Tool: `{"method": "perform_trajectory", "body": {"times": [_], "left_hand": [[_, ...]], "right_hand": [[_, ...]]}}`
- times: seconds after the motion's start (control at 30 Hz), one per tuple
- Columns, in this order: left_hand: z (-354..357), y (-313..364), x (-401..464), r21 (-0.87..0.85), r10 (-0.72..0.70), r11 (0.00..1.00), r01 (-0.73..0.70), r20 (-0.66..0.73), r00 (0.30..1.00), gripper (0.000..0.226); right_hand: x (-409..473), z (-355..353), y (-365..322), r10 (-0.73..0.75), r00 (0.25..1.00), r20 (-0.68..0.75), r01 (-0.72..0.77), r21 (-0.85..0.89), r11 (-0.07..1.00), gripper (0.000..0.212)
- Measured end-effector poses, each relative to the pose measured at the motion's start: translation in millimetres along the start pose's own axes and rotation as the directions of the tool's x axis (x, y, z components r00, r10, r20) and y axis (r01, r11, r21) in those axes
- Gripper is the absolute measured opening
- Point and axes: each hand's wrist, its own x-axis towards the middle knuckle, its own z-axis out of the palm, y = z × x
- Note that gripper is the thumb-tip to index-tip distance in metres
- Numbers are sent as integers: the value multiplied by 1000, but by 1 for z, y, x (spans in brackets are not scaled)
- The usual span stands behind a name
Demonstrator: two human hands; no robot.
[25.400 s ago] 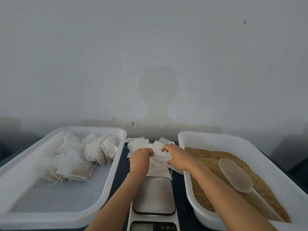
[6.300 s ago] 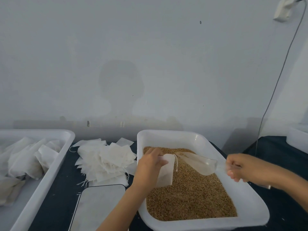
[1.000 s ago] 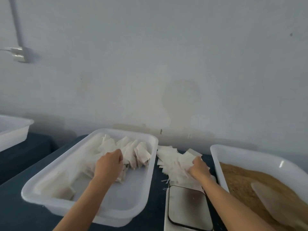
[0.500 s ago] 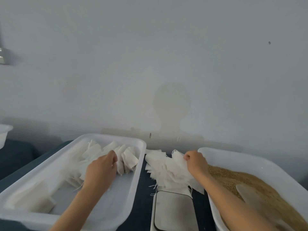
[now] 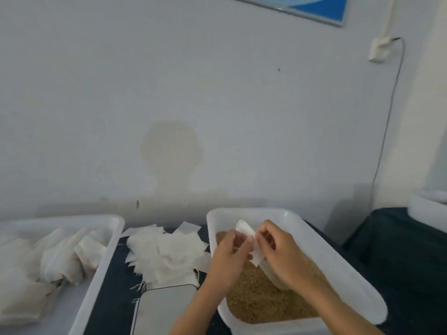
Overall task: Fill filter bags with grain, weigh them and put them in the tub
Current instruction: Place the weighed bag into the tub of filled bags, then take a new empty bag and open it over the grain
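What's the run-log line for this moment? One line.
both hands: left hand, right hand | holding: empty filter bag | over: grain tub | scale: bare

No text can be read: the blue sign (image 5: 312, 6) high on the wall shows only a white curve.

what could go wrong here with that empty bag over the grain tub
Both hands, left hand and right hand, pinch one thin filter bag above the grain tub; pulling its mouth open could tear it. The scoop lies under the right hand, so reaching for it may let the mouth close.
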Motion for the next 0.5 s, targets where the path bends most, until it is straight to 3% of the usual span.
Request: {"method": "perform_trajectory", "body": {"times": [0.17,0.33,0.5], "left_hand": [[31,-26,6,59,-67,996,62,81,994,23],[30,-33,11,35,-108,994,104,147,983,27],[29,-36,7,53,-61,997,54,142,988,37]], "right_hand": [[-22,-3,26,99,979,180,-98,-13,995,16],[-25,-7,36,250,914,320,-353,322,878,24],[-24,-5,34,223,905,363,-363,384,849,25]]}}
